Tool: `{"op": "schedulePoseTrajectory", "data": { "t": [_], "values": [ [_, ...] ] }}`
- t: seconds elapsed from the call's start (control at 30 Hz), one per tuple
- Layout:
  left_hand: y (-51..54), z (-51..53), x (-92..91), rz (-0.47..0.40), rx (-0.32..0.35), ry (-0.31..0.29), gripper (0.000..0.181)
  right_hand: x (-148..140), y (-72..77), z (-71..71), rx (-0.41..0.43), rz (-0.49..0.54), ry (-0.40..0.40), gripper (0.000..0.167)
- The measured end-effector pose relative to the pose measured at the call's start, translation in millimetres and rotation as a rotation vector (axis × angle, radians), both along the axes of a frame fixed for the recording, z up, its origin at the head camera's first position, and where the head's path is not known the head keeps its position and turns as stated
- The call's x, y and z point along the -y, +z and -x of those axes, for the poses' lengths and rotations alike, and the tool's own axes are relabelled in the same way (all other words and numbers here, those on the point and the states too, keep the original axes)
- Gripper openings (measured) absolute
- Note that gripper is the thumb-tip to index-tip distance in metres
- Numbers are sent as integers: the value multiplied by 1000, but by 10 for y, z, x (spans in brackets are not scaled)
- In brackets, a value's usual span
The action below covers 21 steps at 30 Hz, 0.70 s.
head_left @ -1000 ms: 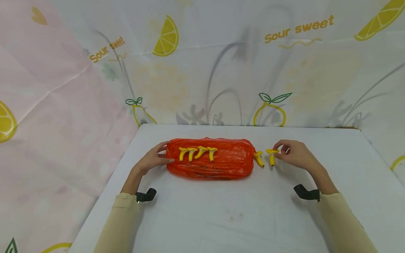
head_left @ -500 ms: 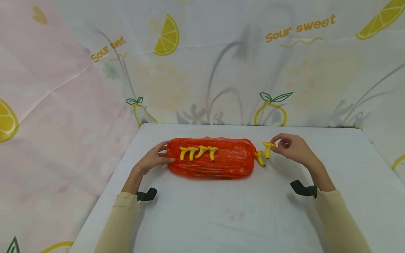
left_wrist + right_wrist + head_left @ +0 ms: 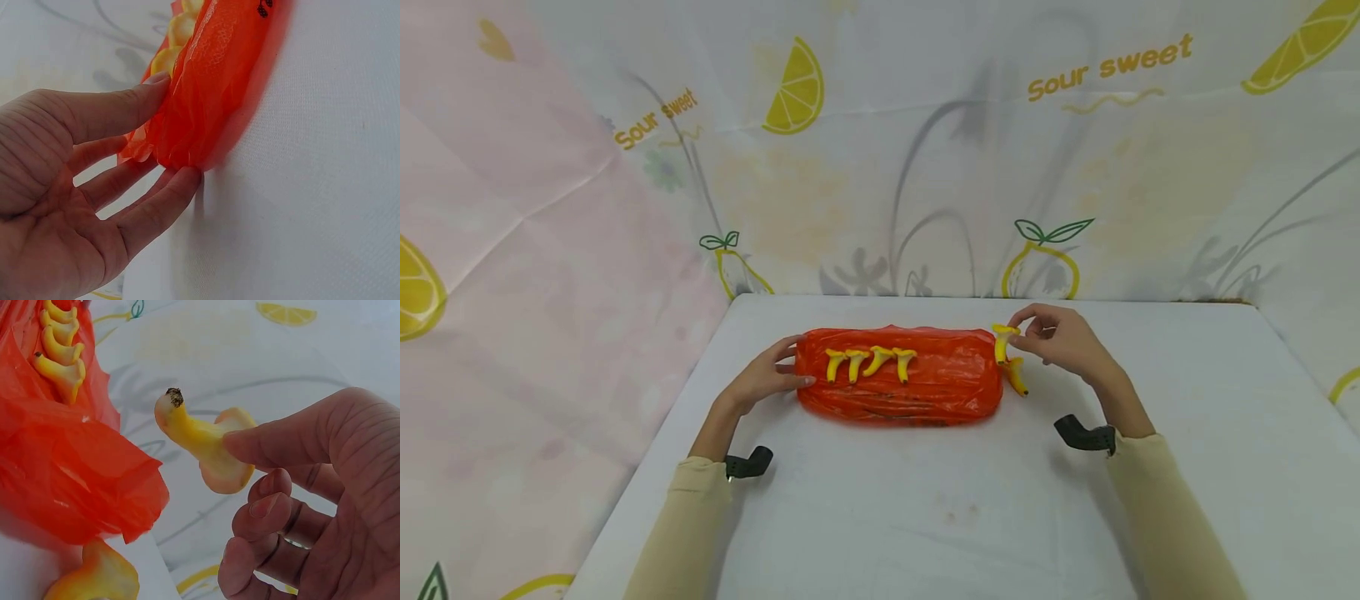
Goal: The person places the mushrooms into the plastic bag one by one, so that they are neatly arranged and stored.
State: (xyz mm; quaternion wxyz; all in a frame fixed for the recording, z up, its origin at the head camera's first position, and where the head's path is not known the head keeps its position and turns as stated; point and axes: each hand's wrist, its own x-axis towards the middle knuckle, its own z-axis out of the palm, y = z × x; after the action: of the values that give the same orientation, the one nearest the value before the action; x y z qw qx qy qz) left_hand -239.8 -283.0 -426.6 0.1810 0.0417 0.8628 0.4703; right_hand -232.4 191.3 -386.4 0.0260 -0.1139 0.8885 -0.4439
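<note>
A long red plastic-wrapped bundle [image 3: 955, 367] lies across the white table, with several yellow mushroom-shaped pieces [image 3: 877, 360] in a row on its left part. My left hand [image 3: 760, 382] holds the bundle's left end; in the left wrist view the thumb of that hand [image 3: 69, 206] lies on top and its fingertips touch the side. My right hand [image 3: 1063, 340] pinches one yellow piece [image 3: 1002, 342] by its flared cap, above the bundle's right end. The dark stem tip of this piece [image 3: 206, 440] points away from the hand [image 3: 325, 500] in the right wrist view.
Another yellow piece [image 3: 1017, 377] lies against the bundle's right end, on the table [image 3: 880, 517]. Behind the table's back edge hangs a pale cloth [image 3: 850, 192] printed with lemons. Both wrists wear black devices [image 3: 1084, 434].
My right hand has carried its yellow piece leftward and somewhat up, from the table area right of the bundle to above its right end. My left hand and the bundle have stayed in place.
</note>
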Motion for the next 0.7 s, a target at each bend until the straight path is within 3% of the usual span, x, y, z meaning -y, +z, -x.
{"op": "schedulePoseTrajectory", "data": {
  "t": [0.7],
  "values": [
    [-26, 6, 11, -18, 0, -1, 82, 763, -57, 254, 3, 66, 85, 16]
  ]
}}
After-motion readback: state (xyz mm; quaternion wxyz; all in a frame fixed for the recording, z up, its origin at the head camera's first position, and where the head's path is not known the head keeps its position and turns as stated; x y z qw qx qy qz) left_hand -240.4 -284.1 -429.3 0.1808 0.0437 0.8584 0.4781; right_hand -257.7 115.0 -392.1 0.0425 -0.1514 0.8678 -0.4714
